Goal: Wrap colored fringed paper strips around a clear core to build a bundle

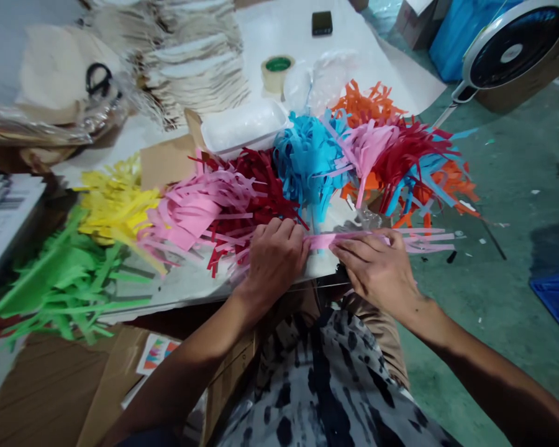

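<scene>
A pink fringed paper strip (323,241) lies along the table's front edge, its cut ends fanning out to both sides. My left hand (277,257) is closed over its left part, fingers curled on it. The fingers of my right hand (377,264) press together on the strip's right part, with fringe sticking out beyond them. Just behind my hands sit a dark red fringe bundle (261,186), a blue fringe bundle (307,152) and a pink fringe bundle (190,211). Yellow fringe (116,198) and green fringe (65,279) lie farther left.
Orange fringe (370,102) and more red fringe (414,152) pile up at the right. Behind are a white plastic roll (245,124), a tape roll (277,71) and stacked cream sheets (190,68). A fan (517,46) stands right; a cardboard box (51,385) is below left.
</scene>
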Demonstrator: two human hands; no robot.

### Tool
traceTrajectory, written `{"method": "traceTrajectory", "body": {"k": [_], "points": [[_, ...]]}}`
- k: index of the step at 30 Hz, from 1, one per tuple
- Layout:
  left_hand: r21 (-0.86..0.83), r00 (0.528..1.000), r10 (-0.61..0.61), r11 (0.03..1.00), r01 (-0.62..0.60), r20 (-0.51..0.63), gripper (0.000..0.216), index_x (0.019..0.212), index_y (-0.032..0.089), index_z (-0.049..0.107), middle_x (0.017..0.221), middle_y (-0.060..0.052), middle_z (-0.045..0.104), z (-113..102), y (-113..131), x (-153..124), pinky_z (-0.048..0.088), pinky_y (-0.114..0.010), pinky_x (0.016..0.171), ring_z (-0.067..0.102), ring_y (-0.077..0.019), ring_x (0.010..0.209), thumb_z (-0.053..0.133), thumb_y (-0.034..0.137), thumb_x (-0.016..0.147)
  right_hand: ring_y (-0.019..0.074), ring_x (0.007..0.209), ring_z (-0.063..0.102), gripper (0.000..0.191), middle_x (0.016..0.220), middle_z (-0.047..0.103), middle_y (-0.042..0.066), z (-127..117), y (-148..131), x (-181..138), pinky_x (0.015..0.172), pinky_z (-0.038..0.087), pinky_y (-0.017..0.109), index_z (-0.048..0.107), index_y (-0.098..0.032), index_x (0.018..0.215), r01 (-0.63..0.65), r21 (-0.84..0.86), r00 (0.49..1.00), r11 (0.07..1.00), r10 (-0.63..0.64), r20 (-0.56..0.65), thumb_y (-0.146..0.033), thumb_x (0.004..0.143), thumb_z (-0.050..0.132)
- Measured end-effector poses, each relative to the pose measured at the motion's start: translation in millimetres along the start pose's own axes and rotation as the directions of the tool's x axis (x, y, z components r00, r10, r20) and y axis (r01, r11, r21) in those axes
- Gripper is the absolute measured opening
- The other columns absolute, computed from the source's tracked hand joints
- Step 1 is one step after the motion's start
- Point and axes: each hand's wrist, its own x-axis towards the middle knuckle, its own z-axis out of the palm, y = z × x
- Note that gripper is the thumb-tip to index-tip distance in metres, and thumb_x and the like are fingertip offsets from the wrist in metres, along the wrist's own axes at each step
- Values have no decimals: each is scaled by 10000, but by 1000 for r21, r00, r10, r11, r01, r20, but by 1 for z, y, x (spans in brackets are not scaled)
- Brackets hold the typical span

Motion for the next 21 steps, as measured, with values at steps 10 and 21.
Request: {"method": "traceTrajectory", "body": {"k": [10, 21], "points": [[19, 984, -80, 996, 85, -160, 276, 1228, 175, 668, 1358, -174, 630, -27, -22, -18, 401, -615, 1130, 516, -394, 1318, 619, 222, 960, 270, 988, 710, 255, 1189, 800, 49, -7, 18, -7, 959, 369, 493, 725, -255, 1161, -57, 35, 998, 998, 57, 16, -181, 980, 562], [-255, 945, 300, 911, -323, -127, 281, 1250, 141, 692, 1245, -118, 745, 14, 7, -13, 602, -400, 1044, 693, -233, 1171, 541, 93, 1019, 228, 905, 683, 199, 1049, 801, 53, -9, 23, 7, 948, 338, 452, 734, -223, 1154, -46, -32, 996, 998, 48, 72, -267, 1036, 579]]}}
